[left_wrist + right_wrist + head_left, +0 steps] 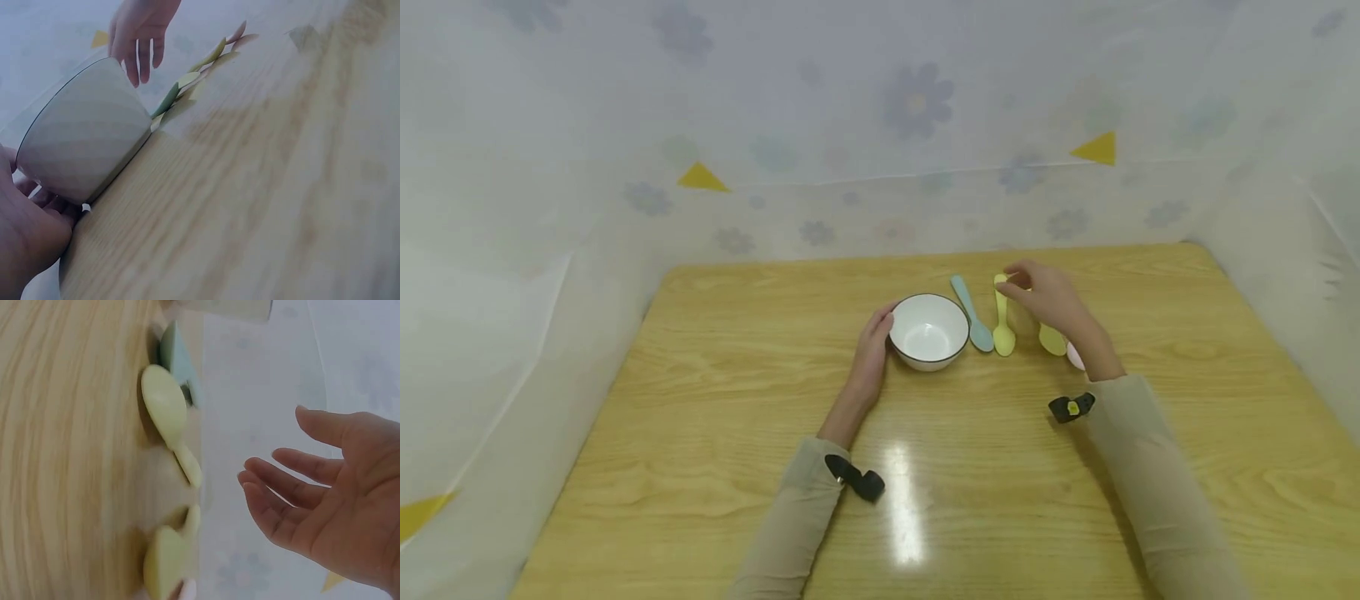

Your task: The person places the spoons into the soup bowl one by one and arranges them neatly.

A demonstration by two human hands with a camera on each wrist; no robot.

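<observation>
From the head view, a white bowl (928, 330) with a dark rim stands upright near the middle of the wooden counter (715, 417). The left hand (872, 350) rests against the bowl's left side, fingers lying along its wall. Just right of the bowl lie a blue spoon (972, 313) and a yellow spoon (1002, 317), side by side, bowls toward the near edge. The right hand (1048, 302) hovers over the row, fingers loosely bent, fingertips above the far end of the yellow spoon's handle; whether they touch it cannot be told here. A second yellow spoon (1052, 340) and a pink spoon (1075, 356) peek out beneath that hand and wrist. Flower-patterned sheets (880, 125) wall in the counter.

In the left wrist view, the bowl (84, 140) fills the left part, with the left hand (28, 231) pressed against its near wall, fingers (44, 199) tucked at its base. Beyond it the spoons (194, 78) fan out on the counter, and the right hand (140, 31) hangs above them with fingers extended downward.

In the right wrist view, the right hand (325, 500) is released, palm open and fingers gently curved, holding nothing, clear of the spoons. The yellow spoon (167, 419) lies on the counter with the blue spoon (178, 359) beside it, and the second yellow spoon (165, 556) nearer the lower edge.
</observation>
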